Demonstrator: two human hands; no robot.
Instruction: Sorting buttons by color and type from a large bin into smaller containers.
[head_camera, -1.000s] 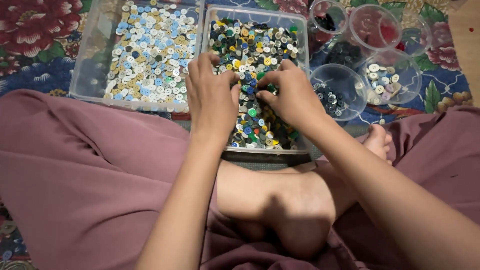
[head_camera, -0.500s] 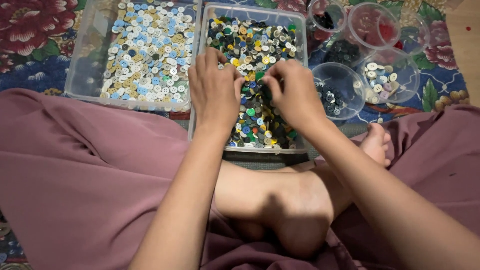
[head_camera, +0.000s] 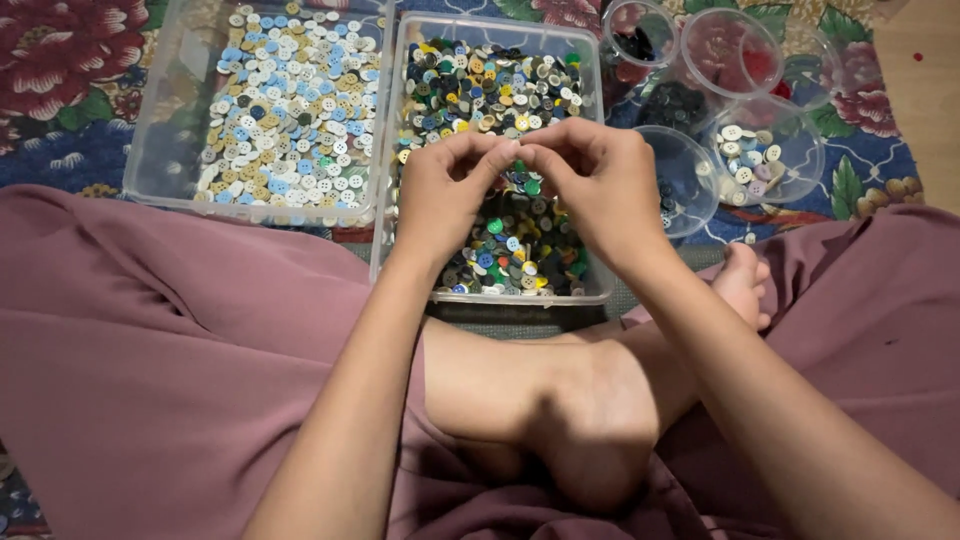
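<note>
My left hand (head_camera: 445, 195) and my right hand (head_camera: 595, 185) hover together over a clear plastic tray (head_camera: 590, 60) filled with mixed coloured buttons (head_camera: 480, 90). Their fingertips meet above the tray's middle, pinched close; whatever sits between them is too small to make out. Both hands are raised slightly off the button pile. To the left stands a second clear tray (head_camera: 150, 130) holding mostly white, pale blue and tan buttons (head_camera: 290, 110).
Several small round clear cups stand at the right: one with white buttons (head_camera: 765, 155), one with dark buttons (head_camera: 675, 105), one with red (head_camera: 745, 50), another (head_camera: 685, 180) near my right hand. A floral cloth (head_camera: 60, 60) lies underneath. My crossed legs in mauve fabric (head_camera: 150, 350) fill the foreground.
Both hands have lifted off the button pile and drawn together, fingertips now pinched against each other above the tray's middle. The view has shifted slightly.
</note>
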